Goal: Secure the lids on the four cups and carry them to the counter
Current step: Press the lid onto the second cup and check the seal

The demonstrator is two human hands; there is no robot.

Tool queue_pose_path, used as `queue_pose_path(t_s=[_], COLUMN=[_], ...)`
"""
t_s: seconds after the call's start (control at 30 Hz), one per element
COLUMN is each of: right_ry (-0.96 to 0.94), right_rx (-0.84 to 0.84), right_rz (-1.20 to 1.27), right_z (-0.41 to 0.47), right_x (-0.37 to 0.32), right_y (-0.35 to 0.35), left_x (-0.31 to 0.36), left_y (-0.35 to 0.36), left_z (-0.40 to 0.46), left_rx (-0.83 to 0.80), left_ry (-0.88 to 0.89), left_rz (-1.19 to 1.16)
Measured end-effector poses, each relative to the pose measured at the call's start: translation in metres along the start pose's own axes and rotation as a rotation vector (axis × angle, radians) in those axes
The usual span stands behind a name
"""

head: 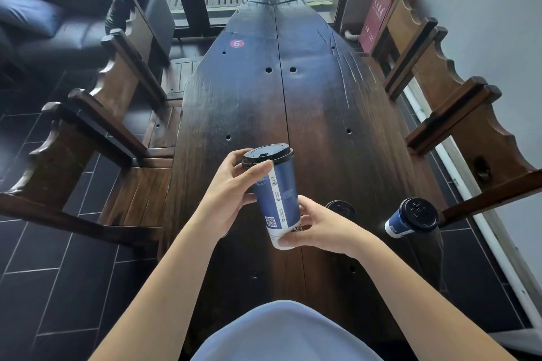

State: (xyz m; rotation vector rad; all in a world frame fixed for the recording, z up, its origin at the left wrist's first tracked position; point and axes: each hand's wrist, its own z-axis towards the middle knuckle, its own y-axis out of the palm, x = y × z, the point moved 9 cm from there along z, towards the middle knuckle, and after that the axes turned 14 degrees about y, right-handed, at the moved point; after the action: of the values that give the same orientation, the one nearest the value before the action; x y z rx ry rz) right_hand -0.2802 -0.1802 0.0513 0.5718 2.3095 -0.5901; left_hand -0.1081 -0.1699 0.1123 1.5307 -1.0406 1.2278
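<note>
Tipping at frame centre, the blue cup [277, 199] could spill if its black lid [267, 154] sits loose, since left hand [225, 199] fingers curl under the rim and right hand [319, 224] fingers pinch only the base.

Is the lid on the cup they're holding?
Yes: the black lid sits on the tall blue cup; how tightly, cannot tell.
</note>
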Motion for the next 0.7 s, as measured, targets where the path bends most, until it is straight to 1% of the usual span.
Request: queue_pose_path(t_s=[0.13, 0.33, 0.47, 0.7], right_ry=[0.002, -0.124, -0.134, -0.138], right_rx=[-0.018, 0.025, 0.04, 0.027], right_rz=[0.038, 0.146, 0.107, 0.064], right_z=[-0.009, -0.025, -0.021, -0.009], right_x=[-0.019, -0.063, -0.077, -0.08], right_y=[-0.028, -0.074, -0.075, -0.065], left_x=[0.0, -0.004, -0.006, -0.003], left_y=[0.004, 0.006, 0.007, 0.003], left_z=[-0.002, -0.006, -0.009, -0.008], left_rx=[-0.028, -0.048, -0.059, -0.068], left_ry=[0.001, -0.008, -0.015, 0.008], left_rz=[0.039, 0.043, 0.065, 0.102])
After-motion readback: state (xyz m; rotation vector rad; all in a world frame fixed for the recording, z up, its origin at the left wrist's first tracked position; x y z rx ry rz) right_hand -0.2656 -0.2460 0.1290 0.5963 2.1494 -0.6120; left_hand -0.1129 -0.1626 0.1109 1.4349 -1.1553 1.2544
